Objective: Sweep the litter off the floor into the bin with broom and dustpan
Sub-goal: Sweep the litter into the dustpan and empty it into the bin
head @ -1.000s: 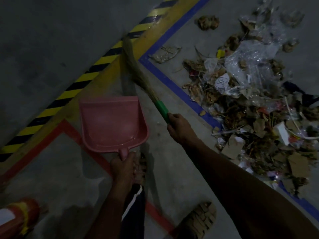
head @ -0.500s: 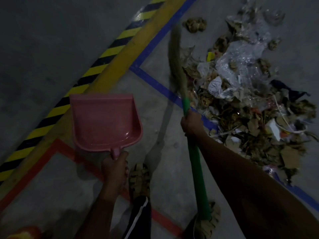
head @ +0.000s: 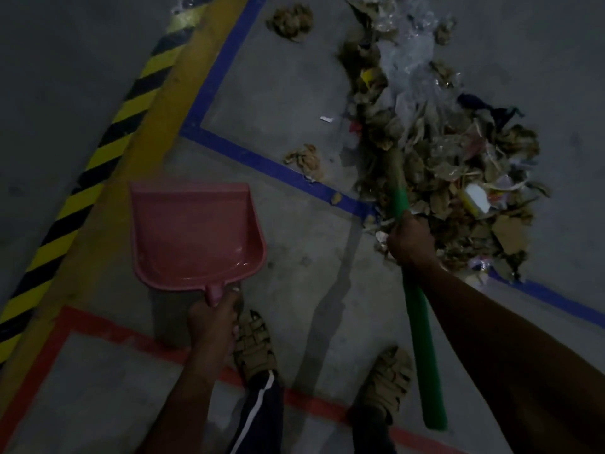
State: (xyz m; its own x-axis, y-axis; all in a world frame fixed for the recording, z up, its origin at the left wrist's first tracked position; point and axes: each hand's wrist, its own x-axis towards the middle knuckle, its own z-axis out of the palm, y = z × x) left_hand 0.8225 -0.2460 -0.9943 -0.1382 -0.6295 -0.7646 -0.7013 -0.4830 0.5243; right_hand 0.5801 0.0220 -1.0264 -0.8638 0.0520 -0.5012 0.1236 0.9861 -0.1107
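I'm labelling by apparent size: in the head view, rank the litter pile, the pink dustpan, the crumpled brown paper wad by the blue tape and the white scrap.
1. Mixed litter pile
2. Pink plastic dustpan
3. Crumpled brown paper wad
4. White scrap

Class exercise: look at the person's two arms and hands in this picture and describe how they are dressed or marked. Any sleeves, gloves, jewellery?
Both arms are bare as far as the frame shows. The left hand and right hand wear no gloves. No sleeve, watch, ring or marking is visible, though the dim light could hide small details.
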